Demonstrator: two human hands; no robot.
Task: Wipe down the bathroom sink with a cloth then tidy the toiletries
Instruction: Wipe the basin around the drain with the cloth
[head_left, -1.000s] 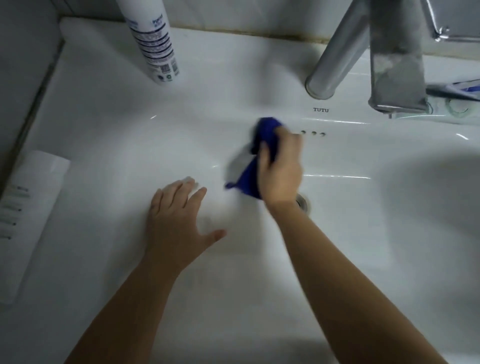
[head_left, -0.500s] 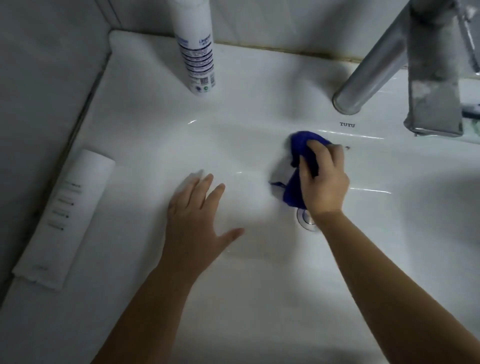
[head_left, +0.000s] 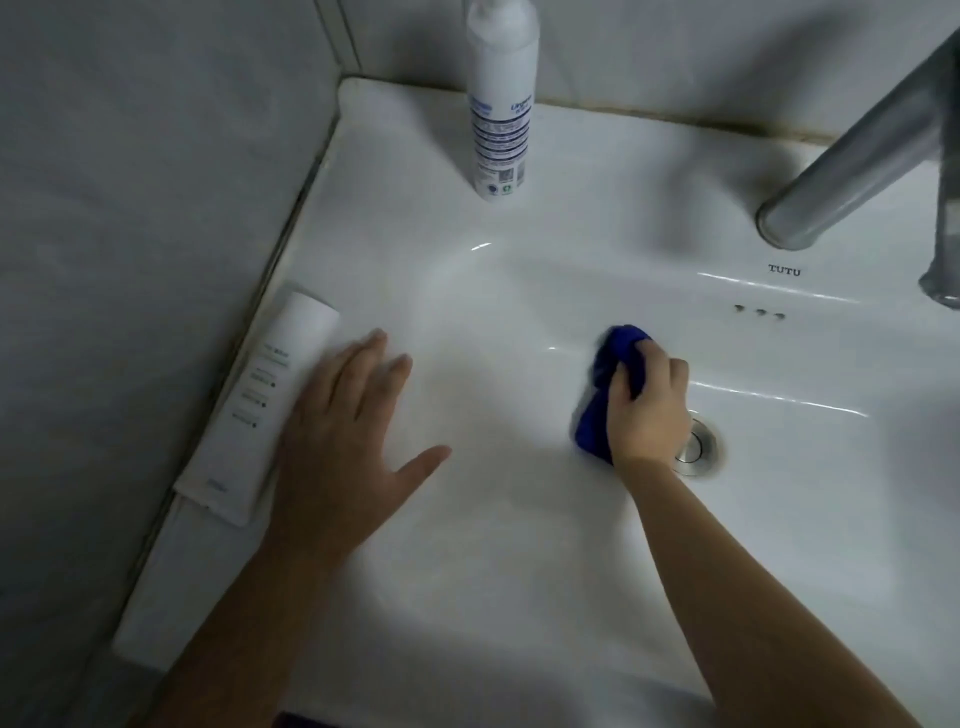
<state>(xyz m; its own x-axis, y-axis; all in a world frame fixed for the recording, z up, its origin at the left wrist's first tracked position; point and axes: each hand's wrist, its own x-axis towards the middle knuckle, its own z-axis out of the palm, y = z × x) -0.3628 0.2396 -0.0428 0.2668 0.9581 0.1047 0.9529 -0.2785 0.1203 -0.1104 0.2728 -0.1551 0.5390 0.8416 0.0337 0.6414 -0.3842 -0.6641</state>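
Observation:
A white bathroom sink (head_left: 519, 545) fills the view. My right hand (head_left: 649, 410) is closed around a bunched blue cloth (head_left: 613, 364) and presses it against the basin wall, just left of the metal drain (head_left: 698, 449). My left hand (head_left: 348, 441) lies flat with spread fingers on the basin's left slope, holding nothing. Next to it a white tube (head_left: 260, 405) lies flat on the left rim. A white spray bottle (head_left: 501, 98) with blue print stands upright on the back rim.
A chrome tap (head_left: 852, 171) juts in from the upper right over the back rim. Three overflow holes (head_left: 758, 313) sit below the TUTU mark. Grey tiled walls close in the sink at the left and at the back.
My right hand has slid the cloth down the basin wall toward the drain. My left hand has shifted left, closer to the tube. The view has swung left, showing more of the left rim.

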